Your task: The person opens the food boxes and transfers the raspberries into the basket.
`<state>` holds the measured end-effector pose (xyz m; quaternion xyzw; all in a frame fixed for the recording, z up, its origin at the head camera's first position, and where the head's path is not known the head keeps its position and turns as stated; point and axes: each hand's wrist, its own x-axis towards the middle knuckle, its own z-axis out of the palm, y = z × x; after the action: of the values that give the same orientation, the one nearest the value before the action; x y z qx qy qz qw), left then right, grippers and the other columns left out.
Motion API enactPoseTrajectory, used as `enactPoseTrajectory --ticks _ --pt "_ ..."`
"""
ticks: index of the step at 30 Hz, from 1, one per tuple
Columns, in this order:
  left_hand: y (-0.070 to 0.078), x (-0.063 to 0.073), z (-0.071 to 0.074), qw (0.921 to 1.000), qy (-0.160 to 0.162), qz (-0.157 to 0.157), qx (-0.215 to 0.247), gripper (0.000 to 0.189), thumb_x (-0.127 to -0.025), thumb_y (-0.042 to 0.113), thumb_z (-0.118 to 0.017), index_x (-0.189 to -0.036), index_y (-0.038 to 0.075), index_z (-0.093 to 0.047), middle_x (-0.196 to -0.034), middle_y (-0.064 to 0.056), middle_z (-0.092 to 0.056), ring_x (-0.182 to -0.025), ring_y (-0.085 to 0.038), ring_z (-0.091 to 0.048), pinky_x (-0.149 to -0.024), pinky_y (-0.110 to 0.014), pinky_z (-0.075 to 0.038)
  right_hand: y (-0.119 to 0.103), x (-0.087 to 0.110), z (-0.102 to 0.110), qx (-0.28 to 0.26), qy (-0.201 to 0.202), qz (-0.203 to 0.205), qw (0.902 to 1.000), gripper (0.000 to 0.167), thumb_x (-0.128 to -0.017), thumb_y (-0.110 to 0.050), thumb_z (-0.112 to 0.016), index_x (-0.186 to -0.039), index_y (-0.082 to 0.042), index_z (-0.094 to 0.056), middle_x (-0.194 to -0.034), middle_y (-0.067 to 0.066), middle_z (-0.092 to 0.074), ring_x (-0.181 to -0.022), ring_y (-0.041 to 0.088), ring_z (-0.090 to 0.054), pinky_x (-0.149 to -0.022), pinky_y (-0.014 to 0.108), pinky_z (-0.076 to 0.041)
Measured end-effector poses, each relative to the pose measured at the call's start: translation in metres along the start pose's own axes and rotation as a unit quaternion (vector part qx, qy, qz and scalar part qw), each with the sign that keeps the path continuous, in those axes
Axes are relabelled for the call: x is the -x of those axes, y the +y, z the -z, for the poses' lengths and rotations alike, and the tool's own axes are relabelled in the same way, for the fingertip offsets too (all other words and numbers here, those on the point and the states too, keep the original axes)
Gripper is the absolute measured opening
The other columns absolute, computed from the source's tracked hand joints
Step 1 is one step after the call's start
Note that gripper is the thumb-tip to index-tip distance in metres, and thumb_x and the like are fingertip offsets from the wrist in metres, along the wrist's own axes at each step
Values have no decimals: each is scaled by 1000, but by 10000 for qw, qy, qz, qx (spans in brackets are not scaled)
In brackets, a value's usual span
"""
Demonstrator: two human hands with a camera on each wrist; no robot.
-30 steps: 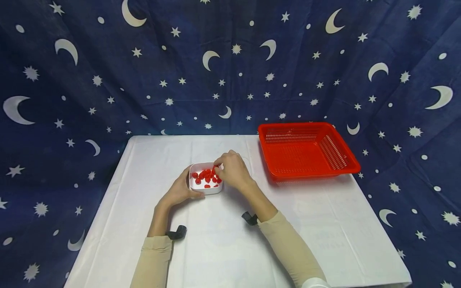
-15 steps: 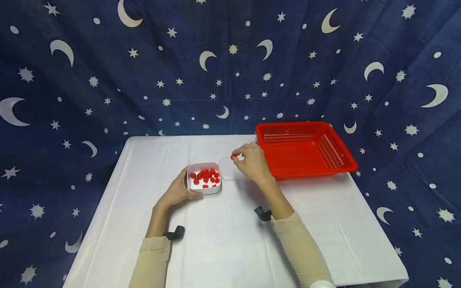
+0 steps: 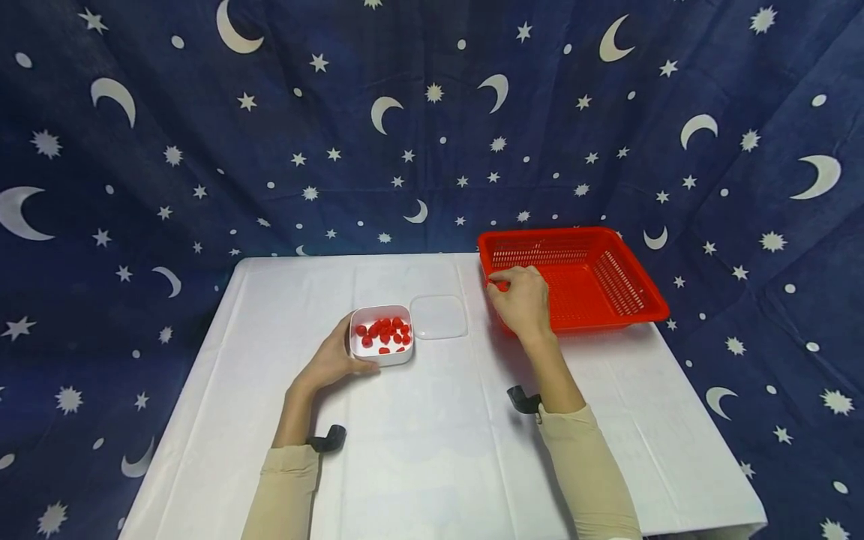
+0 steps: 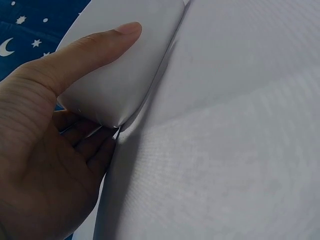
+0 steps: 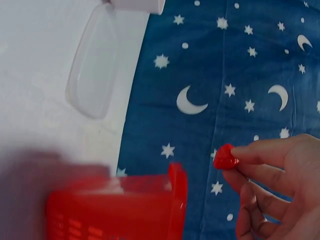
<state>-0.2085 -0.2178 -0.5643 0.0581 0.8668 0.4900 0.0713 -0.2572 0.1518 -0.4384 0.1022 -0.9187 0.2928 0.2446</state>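
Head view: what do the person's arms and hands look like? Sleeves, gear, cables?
Left sleeve and right sleeve: plain beige, ending short of the wrist. Small black angular pieces at both wrists, left piece and right piece. Left hand and right hand: five-fingered, ungloved. I can't make out any cables.

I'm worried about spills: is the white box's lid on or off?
Off. The clear lid lies on the table beside the white box, whose red pieces show through its open top.
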Motion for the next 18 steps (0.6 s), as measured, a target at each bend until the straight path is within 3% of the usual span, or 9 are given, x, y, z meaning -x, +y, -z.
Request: enactPoseTrajectory --ticks 7,11,18 --pt "0 0 -1 10000 -15 49 -5 129 -65 37 -99 -166 15 -22 -167 -10 -35 -155 -35 -30 -121 -64 -29 22 2 11 150 61 -353 9992 16 -86 -11 -80 -100 -5 -84 -92 15 -79 -81 35 -60 -74 48 -49" --pt "0 0 -1 9999 -6 121 10 129 -64 37 -100 -166 18 -23 -166 -8 -36 -155 -34 -30 -121 -63 -29 32 3 13 324 -150 -557 9978 17 -87 -13 -79 -101 -4 -84 -89 15 -78 -81 35 -60 -75 48 -49" --pt "-3 0 -1 9999 -11 -24 140 130 -64 37 -100 -166 15 -23 -167 -10 -35 -156 -34 -28 -123 -62 -27 46 5 12 531 -597 -913 9926 17 -88 -15 -77 -100 -5 -84 -91 15 -79 -89 43 -66 -83 54 -52"
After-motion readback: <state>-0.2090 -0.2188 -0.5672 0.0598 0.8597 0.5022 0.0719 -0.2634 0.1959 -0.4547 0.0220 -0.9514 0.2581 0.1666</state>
